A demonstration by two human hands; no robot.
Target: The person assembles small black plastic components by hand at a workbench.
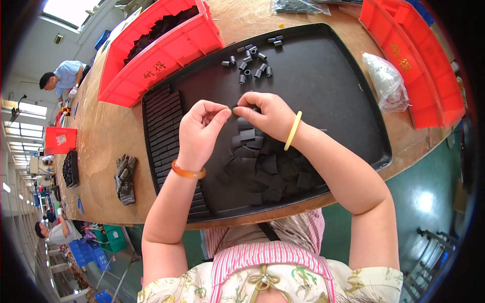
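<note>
Head view showed both bare hands meeting just left of the middle of a black tray on the wooden worktop. Thumb and forefinger of the left hand were pinched nearly closed, the other fingers curled in; the right hand was pinched likewise, and between their tips sat one small black piece, mostly hidden, so which way it pointed and its long axis could not be told. Reckoned from the hands, roughly eighteen short black tubes stood or lay toward 12 o'clock, some upright with an open end up, others on their sides with axes at mixed angles. Flat black sheets were heaped toward 5 o'clock, overlapping too much to count. Toward 9 o'clock, closely packed black strips lined the tray's side, their long axes running about 8 to 2 o'clock. Beyond them, one red crate of dark pieces stood at 10 o'clock, grey gloves lay at 8, and one clear plastic bag rested near 3.
</note>
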